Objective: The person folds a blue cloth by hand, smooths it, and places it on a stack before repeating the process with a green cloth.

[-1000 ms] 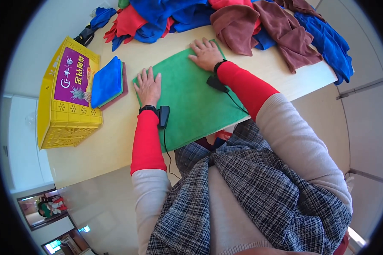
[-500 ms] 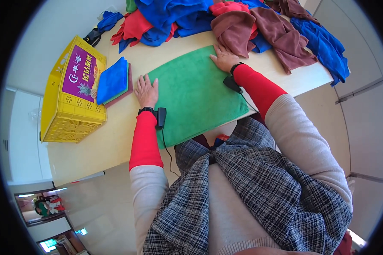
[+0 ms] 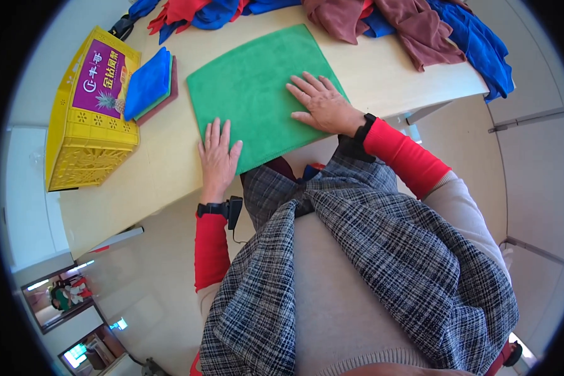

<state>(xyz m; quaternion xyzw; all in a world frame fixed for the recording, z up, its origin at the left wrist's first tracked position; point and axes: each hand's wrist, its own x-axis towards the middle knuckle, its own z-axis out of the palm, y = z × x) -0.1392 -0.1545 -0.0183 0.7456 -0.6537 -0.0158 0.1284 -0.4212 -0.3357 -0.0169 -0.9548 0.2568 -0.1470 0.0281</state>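
Right grip (image 3: 323,108), spread flat, has drawn back across the green cloth (image 3: 257,84); left grip (image 3: 219,156), likewise uncurled, overlaps its left edge. Cloth beneath appears smooth.

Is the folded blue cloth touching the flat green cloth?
Apart: the head view shows pale tabletop between the folded blue cloth and the flat green cloth.

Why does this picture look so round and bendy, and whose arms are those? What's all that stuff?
There's no robot here, just a person. A wide, bendy-looking camera on their head looks down, so you see their own arms in red sleeves. The right hand lies flat on a green cloth; the left hand rests across its left edge. Neither grips anything. Also on the table are a yellow crate, folded cloths beside it and loose cloths farther back.
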